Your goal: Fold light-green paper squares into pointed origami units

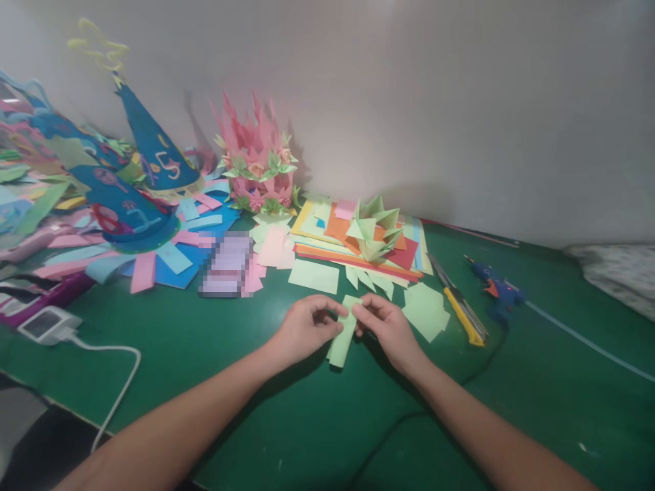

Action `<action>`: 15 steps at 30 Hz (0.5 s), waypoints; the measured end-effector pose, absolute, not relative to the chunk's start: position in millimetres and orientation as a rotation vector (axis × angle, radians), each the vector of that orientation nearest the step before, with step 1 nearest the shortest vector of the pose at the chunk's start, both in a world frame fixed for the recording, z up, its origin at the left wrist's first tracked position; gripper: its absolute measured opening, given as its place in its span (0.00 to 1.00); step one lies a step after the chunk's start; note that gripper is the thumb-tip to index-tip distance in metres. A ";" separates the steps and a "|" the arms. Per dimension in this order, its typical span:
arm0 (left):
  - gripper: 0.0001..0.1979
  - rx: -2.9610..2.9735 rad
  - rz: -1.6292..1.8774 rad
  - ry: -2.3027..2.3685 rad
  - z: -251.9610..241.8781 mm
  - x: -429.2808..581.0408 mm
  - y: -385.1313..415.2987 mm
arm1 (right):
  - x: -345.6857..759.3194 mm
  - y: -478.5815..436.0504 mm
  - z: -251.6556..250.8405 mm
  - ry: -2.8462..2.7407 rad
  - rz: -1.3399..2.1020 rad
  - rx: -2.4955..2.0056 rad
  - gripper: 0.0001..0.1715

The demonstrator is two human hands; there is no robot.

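A light green strip of folded paper [342, 346] is held upright-slanted over the green table, between both hands. My left hand [308, 326] pinches its left edge with thumb and fingers. On the other side, my right hand [389, 329] grips the upper right edge, its thumb on the paper's face. Just beyond lie a flat pale green sheet [314, 276] and several folded green triangles [376, 281]. More green paper squares [426, 310] are spread to the right of my right hand.
A yellow box cutter [464, 315] and a blue glue gun [499, 286] lie at right, the gun's cable trailing across the table [230, 409]. Behind stand a stack of coloured paper [307, 235], a green folded crown [376, 232], a pink paper crown [258, 157] and blue cone hats [153, 136].
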State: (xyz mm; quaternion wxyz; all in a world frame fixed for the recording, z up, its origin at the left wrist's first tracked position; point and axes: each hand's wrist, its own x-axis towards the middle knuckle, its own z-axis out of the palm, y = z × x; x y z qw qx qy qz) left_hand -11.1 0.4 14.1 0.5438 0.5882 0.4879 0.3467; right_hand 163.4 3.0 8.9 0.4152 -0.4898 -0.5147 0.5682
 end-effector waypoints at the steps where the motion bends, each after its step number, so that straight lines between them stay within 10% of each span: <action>1: 0.09 1.380 0.809 1.167 13.5 -10.9 0.3 | 163.0 2.9 8.9 -1.288 1.414 -1.241 0.20; 15: 0.12 1.262 0.855 1.100 12.0 -10.6 1.4 | 163.0 2.9 6.4 -1.259 1.337 -1.262 0.19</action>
